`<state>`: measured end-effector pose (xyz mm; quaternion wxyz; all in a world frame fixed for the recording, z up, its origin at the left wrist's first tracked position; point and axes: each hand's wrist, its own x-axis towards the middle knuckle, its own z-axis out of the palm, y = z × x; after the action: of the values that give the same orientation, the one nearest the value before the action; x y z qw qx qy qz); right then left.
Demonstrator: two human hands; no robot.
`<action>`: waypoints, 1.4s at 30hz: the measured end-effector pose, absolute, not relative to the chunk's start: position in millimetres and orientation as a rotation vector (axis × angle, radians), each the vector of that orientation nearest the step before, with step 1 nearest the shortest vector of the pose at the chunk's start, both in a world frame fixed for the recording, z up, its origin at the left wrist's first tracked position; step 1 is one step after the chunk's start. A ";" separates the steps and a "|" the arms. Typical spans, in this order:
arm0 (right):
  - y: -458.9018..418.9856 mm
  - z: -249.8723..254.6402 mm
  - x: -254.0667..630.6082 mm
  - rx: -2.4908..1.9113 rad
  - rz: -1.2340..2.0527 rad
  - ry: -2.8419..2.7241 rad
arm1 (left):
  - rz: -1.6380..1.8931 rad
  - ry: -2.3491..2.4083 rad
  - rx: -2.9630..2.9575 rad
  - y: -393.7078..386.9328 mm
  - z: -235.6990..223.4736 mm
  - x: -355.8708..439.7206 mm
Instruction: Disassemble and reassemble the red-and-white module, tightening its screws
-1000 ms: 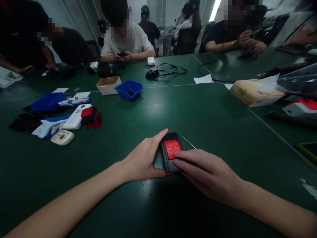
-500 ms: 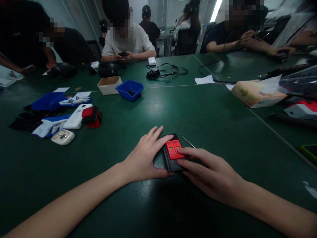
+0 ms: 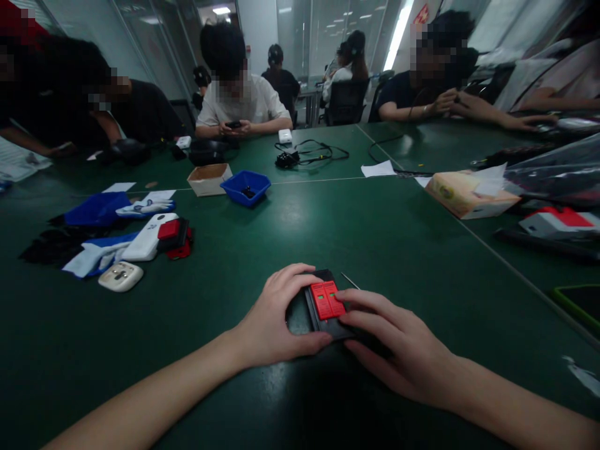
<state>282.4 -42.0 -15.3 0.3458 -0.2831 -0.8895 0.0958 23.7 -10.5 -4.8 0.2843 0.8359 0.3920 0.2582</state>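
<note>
A black surge protector (image 3: 340, 329) with two red modules (image 3: 327, 300) lies on the green table between my hands. Small green windows show on the red faces. My left hand (image 3: 276, 315) is closed around it, fingers at the far end and thumb at the near edge. From the right, my right hand (image 3: 398, 340) rests its fingertips on the right-hand module and along the side; its thumb is hidden. A thin metal rod (image 3: 350, 281), like a screwdriver shaft, sticks out beyond the right fingers, its other end covered by the hand.
To the left lie gloves (image 3: 100, 255), a white box (image 3: 150, 237), another red-and-black device (image 3: 175, 237) and a white socket-like piece (image 3: 120, 276). Farther off are a blue bin (image 3: 246, 187), a cardboard box (image 3: 209, 180) and cables (image 3: 312, 153). A tissue box (image 3: 471, 194) stands right. Several people sit around.
The view has tilted up slightly, so everything sits lower. My left fingers have shifted along the far end and its thumb farther onto the near edge; the right fingertips stay on the red module.
</note>
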 end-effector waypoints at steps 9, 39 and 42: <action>-30.6 -25.7 276.7 -0.976 0.259 -2.393 | 1.035 1.201 2.303 -23.5 -3.4 43.8; -42.1 -20.0 285.3 -0.509 0.496 -2.068 | 1.089 0.553 2.340 -11.8 -12.5 24.1; -38.7 -18.5 284.3 -0.504 0.450 -2.085 | 1.054 0.536 2.313 -9.9 -14.2 24.3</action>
<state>284.3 -38.7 -18.5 0.4573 -0.2046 -0.8459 0.1827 24.3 -9.9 -14.2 0.2685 0.8577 0.1989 0.3908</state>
